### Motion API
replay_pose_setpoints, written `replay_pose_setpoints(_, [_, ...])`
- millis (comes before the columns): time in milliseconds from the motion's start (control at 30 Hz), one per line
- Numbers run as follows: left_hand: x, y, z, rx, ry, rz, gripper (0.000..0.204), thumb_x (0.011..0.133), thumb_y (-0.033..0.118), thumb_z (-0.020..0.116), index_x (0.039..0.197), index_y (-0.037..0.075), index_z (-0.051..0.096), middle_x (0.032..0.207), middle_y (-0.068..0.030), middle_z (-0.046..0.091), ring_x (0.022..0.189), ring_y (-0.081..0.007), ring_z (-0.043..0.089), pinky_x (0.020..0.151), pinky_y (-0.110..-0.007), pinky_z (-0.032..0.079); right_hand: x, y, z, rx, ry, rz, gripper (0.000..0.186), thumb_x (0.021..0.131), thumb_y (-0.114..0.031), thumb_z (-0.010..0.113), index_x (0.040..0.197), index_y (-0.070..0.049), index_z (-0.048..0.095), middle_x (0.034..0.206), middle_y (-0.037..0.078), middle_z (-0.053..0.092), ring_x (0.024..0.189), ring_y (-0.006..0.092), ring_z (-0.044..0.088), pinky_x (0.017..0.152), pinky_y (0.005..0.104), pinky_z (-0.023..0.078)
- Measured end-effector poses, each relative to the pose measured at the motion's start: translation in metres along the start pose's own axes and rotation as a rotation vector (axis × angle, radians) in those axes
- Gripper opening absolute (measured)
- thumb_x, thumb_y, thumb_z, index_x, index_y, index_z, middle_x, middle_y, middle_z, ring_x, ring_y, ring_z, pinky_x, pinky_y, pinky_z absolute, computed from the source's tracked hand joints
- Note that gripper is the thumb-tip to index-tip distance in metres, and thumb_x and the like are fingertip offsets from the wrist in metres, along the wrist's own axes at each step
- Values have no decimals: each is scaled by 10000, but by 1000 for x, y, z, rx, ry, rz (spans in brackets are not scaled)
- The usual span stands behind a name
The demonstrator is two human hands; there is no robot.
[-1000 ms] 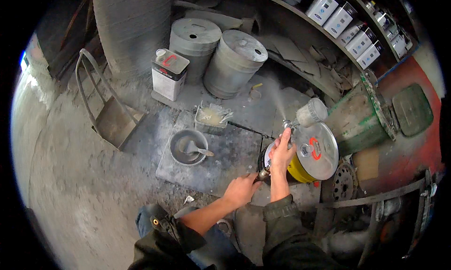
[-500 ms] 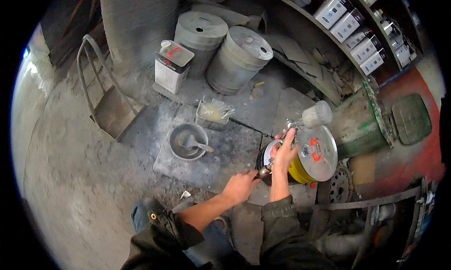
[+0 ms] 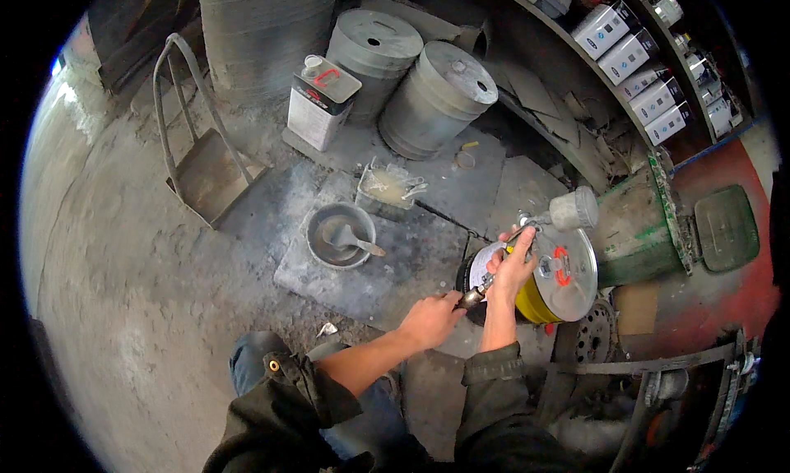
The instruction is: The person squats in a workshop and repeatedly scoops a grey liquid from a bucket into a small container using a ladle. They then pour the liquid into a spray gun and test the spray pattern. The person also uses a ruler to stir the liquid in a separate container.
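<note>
By the yellow drum [image 3: 535, 300], right hand [image 3: 512, 274] has fingers curled round the spray gun [image 3: 525, 220] (cup [image 3: 574, 209] tipped sideways); left hand [image 3: 431, 320] pinches the hose fitting [image 3: 476, 295] below. I'd brace that fitting, keep the cup nearer upright, squeeze gently.

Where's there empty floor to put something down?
Most room: the dusty grey floor left of the brown metal dustpan. A smaller patch lies between that and the round grey bowl. It's crowded by the yellow-sided round drum, beside the dirty green bin: there the right hand and left hand hold a silver metal spray gun.
</note>
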State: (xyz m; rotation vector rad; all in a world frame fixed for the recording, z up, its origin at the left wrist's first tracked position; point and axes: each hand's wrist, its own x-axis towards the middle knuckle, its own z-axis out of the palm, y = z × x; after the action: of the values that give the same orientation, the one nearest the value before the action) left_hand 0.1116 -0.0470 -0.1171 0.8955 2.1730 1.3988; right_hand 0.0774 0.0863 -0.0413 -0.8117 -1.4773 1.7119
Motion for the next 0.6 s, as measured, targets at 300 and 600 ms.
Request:
replay_pose_setpoints(300, [-2, -1, 0, -2, 14, 21, 253, 916, 245, 551, 1048, 31, 529, 867, -252, 637, 819, -457, 600, 710, -531, 470, -4, -1, 1, -38, 47, -6, 465, 926, -503, 548, 910, -42, 484, 672, 33, 487, 399, 93, 400, 333, 250, 266])
replay_pose_setpoints(600, [-3, 5, -3, -10, -37, 10, 289, 898, 255, 573, 1063, 18, 555, 865, -253, 641, 814, -455, 601, 710, -521, 480, 2, 3, -8, -30, 54, 61, 484, 920, -528, 543, 874, -50, 487, 680, 35, 503, 397, 98, 406, 326, 256, 271])
